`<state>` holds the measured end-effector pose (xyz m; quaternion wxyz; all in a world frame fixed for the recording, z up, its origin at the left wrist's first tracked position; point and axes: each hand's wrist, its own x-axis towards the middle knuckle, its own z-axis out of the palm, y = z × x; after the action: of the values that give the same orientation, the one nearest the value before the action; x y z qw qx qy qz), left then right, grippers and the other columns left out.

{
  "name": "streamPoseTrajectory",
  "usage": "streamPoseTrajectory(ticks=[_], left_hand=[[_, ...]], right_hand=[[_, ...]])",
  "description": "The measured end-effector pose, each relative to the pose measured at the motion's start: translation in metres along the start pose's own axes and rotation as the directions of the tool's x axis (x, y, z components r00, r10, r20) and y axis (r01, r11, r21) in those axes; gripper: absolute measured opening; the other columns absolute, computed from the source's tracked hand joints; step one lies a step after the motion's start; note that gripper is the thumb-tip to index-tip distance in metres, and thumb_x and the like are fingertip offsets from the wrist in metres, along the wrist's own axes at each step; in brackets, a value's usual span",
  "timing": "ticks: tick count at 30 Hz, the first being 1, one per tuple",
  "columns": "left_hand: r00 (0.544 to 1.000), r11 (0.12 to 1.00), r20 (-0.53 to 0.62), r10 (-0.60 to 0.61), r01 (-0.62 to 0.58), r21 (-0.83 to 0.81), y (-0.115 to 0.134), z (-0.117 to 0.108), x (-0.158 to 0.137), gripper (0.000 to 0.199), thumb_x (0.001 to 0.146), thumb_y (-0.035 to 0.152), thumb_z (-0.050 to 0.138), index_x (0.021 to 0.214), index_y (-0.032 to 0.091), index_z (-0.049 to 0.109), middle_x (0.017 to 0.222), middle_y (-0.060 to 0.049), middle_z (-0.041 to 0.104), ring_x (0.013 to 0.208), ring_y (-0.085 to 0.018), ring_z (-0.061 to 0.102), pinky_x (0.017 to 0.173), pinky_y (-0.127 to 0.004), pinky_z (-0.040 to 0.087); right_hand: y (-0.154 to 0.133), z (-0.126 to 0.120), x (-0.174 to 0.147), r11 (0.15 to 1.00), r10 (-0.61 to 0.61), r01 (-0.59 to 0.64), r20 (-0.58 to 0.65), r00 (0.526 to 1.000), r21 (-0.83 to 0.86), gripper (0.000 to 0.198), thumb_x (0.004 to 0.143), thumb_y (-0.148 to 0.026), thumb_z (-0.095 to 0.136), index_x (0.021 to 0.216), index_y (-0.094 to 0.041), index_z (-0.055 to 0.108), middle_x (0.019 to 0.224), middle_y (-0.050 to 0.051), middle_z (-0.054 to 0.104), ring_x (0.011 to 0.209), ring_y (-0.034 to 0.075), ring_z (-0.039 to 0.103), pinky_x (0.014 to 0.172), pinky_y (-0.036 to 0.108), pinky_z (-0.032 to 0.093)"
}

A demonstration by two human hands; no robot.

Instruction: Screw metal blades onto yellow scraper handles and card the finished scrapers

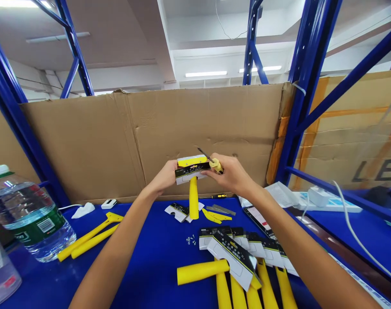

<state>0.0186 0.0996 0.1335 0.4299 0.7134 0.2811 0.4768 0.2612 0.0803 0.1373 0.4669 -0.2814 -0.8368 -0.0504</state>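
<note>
My left hand [165, 177] is closed on the left end of a yellow scraper [193, 199], raised above the table with its handle hanging down. A black and white card sleeve [184, 175] covers part of its head. My right hand [231, 172] holds a screwdriver [216, 165] with a pale yellow handle, its shaft pointing up and left. Fingertips of that hand also touch the sleeve's right end. Below lie folded cards [178, 212], yellow plastic pieces [216, 216], flat grey blades [221, 209] and small screws [191, 240].
Several carded yellow scrapers [237, 259] lie at the front right beside a phone [259, 219]. Bare yellow handles [94, 242] and a water bottle [34, 219] are at left. A cardboard wall [198, 124] closes the back; a power strip [337, 202] lies right.
</note>
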Motion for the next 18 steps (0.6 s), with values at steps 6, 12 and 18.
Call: streamPoseTrajectory(ticks=[6, 12, 18], left_hand=[[0.997, 0.986, 0.072, 0.022, -0.033, 0.162, 0.000, -0.001, -0.003, 0.029, 0.076, 0.024, 0.090, 0.104, 0.021, 0.086, 0.101, -0.008, 0.084, 0.100, -0.033, 0.076, 0.094, -0.043, 0.059], [0.996, 0.999, 0.079, -0.033, 0.035, -0.022, -0.001, 0.008, -0.003, 0.038, 0.075, 0.029, 0.092, 0.112, 0.025, 0.085, 0.112, -0.010, 0.083, 0.105, -0.033, 0.077, 0.084, -0.042, 0.064], [0.993, 0.939, -0.115, 0.022, -0.060, -0.339, 0.004, 0.014, 0.002, 0.043, 0.086, 0.049, 0.087, 0.111, 0.015, 0.080, 0.109, -0.013, 0.082, 0.113, -0.029, 0.075, 0.098, -0.038, 0.059]], right_hand=[[0.003, 0.003, 0.000, 0.968, 0.226, -0.206, -0.135, 0.965, 0.145, 0.041, 0.086, -0.037, 0.084, 0.070, -0.024, 0.048, 0.084, 0.005, 0.069, 0.083, 0.024, 0.067, 0.074, 0.037, 0.051], [0.005, 0.005, 0.003, 0.793, 0.473, -0.376, -0.096, 0.876, 0.479, 0.051, 0.070, -0.046, 0.093, 0.069, -0.024, 0.047, 0.077, -0.001, 0.062, 0.059, 0.016, 0.063, 0.047, 0.032, 0.054], [0.003, 0.003, 0.006, 0.732, 0.500, -0.282, -0.208, 0.841, 0.620, 0.052, 0.069, -0.036, 0.094, 0.068, -0.024, 0.043, 0.073, -0.003, 0.060, 0.060, 0.014, 0.067, 0.052, 0.029, 0.060]])
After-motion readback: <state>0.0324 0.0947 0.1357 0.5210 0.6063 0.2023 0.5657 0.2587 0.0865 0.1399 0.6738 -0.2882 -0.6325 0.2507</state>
